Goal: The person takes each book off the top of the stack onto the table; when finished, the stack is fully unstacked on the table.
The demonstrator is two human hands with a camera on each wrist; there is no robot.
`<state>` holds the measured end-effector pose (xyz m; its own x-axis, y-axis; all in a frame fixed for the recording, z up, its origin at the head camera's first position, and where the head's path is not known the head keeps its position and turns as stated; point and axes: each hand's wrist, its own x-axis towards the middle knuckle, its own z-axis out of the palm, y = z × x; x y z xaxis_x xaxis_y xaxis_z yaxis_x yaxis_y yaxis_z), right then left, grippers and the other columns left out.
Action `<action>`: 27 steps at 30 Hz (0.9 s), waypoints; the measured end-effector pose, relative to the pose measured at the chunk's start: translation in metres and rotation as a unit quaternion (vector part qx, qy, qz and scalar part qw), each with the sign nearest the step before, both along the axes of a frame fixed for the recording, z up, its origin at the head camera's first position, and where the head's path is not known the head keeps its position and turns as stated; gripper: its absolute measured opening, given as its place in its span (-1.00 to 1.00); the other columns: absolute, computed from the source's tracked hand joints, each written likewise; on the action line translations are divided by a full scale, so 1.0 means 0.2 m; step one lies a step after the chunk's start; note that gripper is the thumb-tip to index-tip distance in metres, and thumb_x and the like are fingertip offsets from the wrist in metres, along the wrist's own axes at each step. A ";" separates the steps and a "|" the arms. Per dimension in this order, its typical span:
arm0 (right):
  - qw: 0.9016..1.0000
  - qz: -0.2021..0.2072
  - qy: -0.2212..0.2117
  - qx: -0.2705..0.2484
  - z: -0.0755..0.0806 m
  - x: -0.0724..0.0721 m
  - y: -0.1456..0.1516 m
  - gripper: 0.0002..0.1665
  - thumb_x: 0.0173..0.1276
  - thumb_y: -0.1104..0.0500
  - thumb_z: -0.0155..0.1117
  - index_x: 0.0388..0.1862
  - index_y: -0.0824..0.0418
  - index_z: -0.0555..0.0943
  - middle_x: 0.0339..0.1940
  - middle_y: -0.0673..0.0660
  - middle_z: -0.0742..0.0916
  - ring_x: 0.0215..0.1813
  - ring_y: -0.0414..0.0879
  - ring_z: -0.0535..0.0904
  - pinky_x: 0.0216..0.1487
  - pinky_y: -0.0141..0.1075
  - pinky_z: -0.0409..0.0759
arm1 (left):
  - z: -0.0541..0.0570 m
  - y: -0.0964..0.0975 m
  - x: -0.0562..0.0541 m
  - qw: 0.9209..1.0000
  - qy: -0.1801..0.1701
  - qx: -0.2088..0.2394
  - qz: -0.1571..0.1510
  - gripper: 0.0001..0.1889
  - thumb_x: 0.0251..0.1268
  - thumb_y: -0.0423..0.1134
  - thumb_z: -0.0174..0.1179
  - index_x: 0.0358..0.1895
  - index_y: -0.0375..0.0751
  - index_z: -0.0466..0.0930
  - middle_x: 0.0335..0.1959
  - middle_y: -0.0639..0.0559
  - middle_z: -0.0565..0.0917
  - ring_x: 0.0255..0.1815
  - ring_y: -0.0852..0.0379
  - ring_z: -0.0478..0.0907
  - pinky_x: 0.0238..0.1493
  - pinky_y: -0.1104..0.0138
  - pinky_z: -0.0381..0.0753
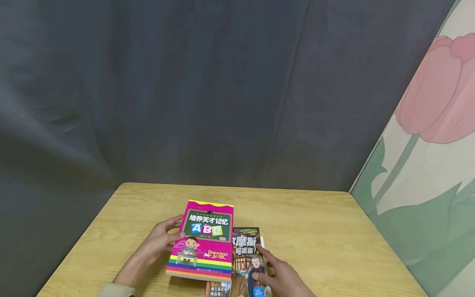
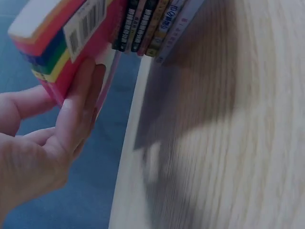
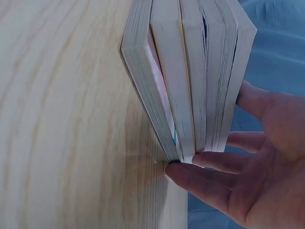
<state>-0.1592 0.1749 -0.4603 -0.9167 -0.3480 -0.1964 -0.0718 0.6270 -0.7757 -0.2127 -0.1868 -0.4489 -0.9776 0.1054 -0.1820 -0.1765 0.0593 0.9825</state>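
Note:
My left hand (image 1: 159,238) grips a thick pink book (image 1: 205,247) by its left side, thumb at the front edge. The book shows a green chalkboard, "ABC" and rainbow stripes, tilted and raised over a stack of books (image 1: 245,284). In the left wrist view, fingers (image 2: 78,95) lie against its barcoded back cover. The stack's top book has a dark cover with painted figures, partly hidden by the pink book. My right hand (image 1: 283,276) rests at the stack's right side; in the right wrist view its fingertips (image 3: 183,169) touch the page edges of the lower books.
The stack stands on a light wooden table (image 1: 323,231), near its front edge. Behind the table hangs a dark grey curtain (image 1: 222,103). On the right is a cloth (image 1: 438,165) with a large pink tulip print.

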 end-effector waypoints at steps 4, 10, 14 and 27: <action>1.000 0.003 0.006 0.006 0.02 0.01 0.01 -0.04 0.25 -0.21 0.29 0.51 0.15 0.20 0.23 0.44 0.53 0.08 0.41 0.54 -0.11 0.16 0.62 | 0.07 -0.04 -0.01 0.999 0.027 0.002 0.023 -0.39 0.36 -0.40 0.09 0.46 -0.15 0.19 0.32 -0.28 0.28 -0.31 -0.05 0.65 -0.35 0.09 0.71; 1.000 0.021 0.017 0.000 0.03 0.04 0.01 -0.08 0.30 -0.14 0.27 0.50 0.23 0.20 0.23 0.47 0.52 0.09 0.40 0.53 -0.11 0.17 0.60 | 0.24 -0.19 -0.08 0.995 0.089 -0.027 0.037 -0.38 0.42 -0.38 0.03 0.51 -0.17 0.09 0.34 -0.28 0.22 -0.28 0.08 0.62 -0.37 0.20 0.71; 0.999 0.024 0.025 -0.002 0.03 0.05 0.02 -0.09 0.31 -0.14 0.26 0.49 0.24 0.20 0.24 0.46 0.51 0.10 0.40 0.53 -0.08 0.18 0.59 | 0.29 -0.29 -0.18 0.993 0.098 -0.040 0.047 -0.37 0.45 -0.36 0.00 0.52 -0.15 0.04 0.37 -0.27 0.19 -0.28 0.16 0.60 -0.35 0.24 0.70; 1.000 0.022 0.012 0.016 0.02 0.06 -0.01 -0.11 0.34 -0.15 0.21 0.52 0.15 0.16 0.27 0.43 0.50 0.11 0.41 0.52 0.00 0.24 0.52 | 0.06 -0.44 -0.43 0.995 0.018 -0.066 0.071 -0.35 0.43 -0.30 0.02 0.52 -0.16 0.02 0.38 -0.32 0.18 -0.21 0.12 0.52 -0.26 0.25 0.67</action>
